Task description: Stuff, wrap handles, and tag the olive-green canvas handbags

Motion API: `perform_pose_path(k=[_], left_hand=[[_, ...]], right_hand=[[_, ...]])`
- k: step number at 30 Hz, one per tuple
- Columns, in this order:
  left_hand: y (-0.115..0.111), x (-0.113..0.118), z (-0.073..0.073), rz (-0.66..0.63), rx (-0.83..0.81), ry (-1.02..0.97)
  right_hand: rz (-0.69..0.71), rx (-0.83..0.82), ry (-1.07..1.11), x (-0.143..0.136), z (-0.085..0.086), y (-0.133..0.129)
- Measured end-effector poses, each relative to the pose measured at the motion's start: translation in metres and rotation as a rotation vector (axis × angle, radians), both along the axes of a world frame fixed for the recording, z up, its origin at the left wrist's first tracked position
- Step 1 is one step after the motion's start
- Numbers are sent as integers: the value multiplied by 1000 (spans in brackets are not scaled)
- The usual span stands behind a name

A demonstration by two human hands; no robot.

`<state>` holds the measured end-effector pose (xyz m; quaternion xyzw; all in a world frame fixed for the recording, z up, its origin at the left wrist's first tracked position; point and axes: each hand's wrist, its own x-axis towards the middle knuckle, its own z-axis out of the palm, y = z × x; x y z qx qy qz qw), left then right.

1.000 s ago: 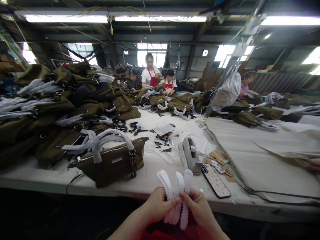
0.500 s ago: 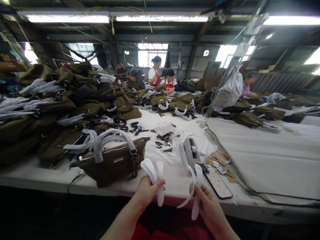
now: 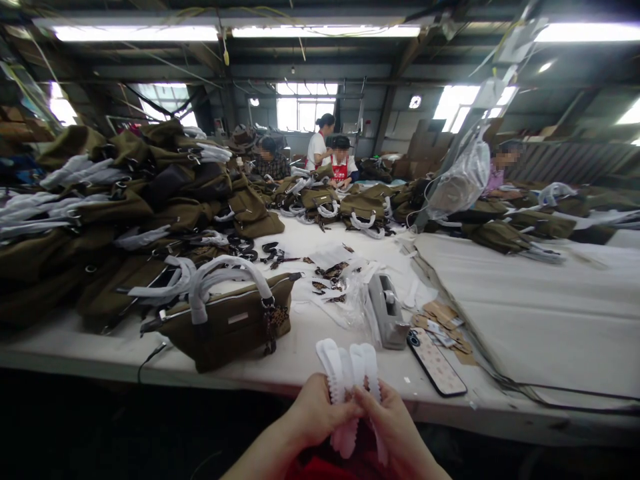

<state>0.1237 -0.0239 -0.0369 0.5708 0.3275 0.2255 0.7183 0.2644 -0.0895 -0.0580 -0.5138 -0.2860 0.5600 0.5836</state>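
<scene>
Just in front of the table's near edge, my two hands meet around several white strips with notched edges (image 3: 345, 373). My left hand (image 3: 320, 410) is closed on the left-hand strips, thumb pressed across them. Closed on the right-hand strips, my right hand (image 3: 384, 412) touches the left one at the thumb. The strips stand nearly upright, side by side, with their lower ends hanging below the fingers. Beyond my left hand an olive handbag (image 3: 235, 327) stands on the table, its handles wrapped in white and a leopard-print tag hanging from one ring.
A grey tape dispenser (image 3: 387, 313) and a phone in a patterned case (image 3: 437, 363) lie to the right, near brown paper tags (image 3: 445, 327). Olive bags pile high (image 3: 125, 200) on the left. Black straps (image 3: 245, 247) lie mid-table. Co-workers (image 3: 340, 163) sit and stand across the table.
My hands, apart before, have come together, bringing the two groups of white strips side by side. The standing co-worker across the table has turned and shifted slightly right.
</scene>
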Motion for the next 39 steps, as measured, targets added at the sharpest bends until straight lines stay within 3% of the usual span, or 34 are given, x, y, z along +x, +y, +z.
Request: perform_pose_path(k=[3,7,12,23,30,39], left_hand=[[3,-2,1,-66,20,39],[8,-6,-1,-115,-78,162],[11,-8,-1,-181,43,208],[8,-1,-4,1,-8,-33],[4,3,6,39,43,19],[-4,8,-9,37,108,81]], right_hand=[[-34,-27,-10,3,5,-1],[-32,-47,13,5,9,-1],[-80,-30,48,7,4,0],[-62,-26,193,11,4,1],[-76,-26,203,11,2,-1],[-48,-81,99,6,-5,2]])
